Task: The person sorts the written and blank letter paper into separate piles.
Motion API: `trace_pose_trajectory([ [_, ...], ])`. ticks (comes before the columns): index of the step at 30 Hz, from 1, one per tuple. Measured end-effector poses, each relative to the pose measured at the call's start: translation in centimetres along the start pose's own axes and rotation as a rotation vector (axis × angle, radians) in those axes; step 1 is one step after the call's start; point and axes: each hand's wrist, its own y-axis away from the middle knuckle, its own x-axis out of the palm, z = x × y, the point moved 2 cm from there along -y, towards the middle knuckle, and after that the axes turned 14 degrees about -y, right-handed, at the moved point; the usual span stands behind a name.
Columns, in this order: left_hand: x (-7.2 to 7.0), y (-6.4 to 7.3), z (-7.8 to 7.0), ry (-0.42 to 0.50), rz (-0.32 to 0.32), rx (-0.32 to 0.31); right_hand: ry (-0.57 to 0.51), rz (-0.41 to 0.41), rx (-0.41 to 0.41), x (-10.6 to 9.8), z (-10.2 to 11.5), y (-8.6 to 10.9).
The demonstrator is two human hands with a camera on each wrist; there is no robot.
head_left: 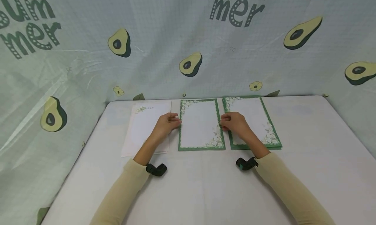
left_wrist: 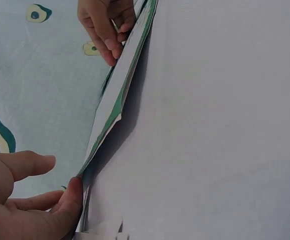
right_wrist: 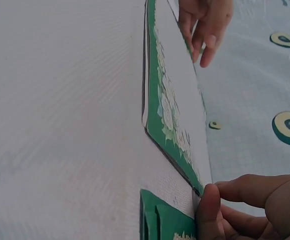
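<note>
A stack of green-bordered floral paper (head_left: 201,125) lies upright before me in the head view, several layers showing along its near edge. Its left edge is held by the left hand (head_left: 166,124), thumb at the edge and index finger stretched out apart. On the opposite edge the right hand (head_left: 235,123) pinches with thumb and fingertips (right_wrist: 211,200). In the left wrist view the near side of the stack (left_wrist: 116,95) stands a little off the tabletop, with shadow beneath. The other ends of the fingers are hidden behind the paper.
To the right, partly under the right wrist, lies another green-bordered pile (head_left: 249,111), slightly fanned. On the left is a pale sheet (head_left: 144,124) with a small floral print. A white cloth covers the table (head_left: 202,186); an avocado-print curtain (head_left: 158,32) hangs behind.
</note>
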Motion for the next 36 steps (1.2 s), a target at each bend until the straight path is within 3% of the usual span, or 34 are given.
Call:
trace_pose_trajectory([
  [4, 0.1, 0.1, 0.0, 0.038, 0.011, 0.0, -0.007, 0.003, 0.018, 0.0, -0.1, -0.2],
  [13, 0.5, 0.0, -0.1, 0.031, -0.002, 0.035, -0.035, -0.002, 0.066, 0.1, -0.1, -0.4],
  [22, 0.9, -0.3, -0.9, 0.05, -0.029, 0.061, -0.073, -0.009, 0.064, 0.0, 0.0, -0.3],
  [28, 1.5, -1.1, -1.0, 0.116, -0.069, 0.043, -0.107, -0.012, 0.087, -0.1, 0.2, -0.2],
  [36, 1.6, -1.3, -0.1, 0.214, -0.121, -0.026, -0.18, 0.028, 0.086, -0.2, 0.2, -0.2],
])
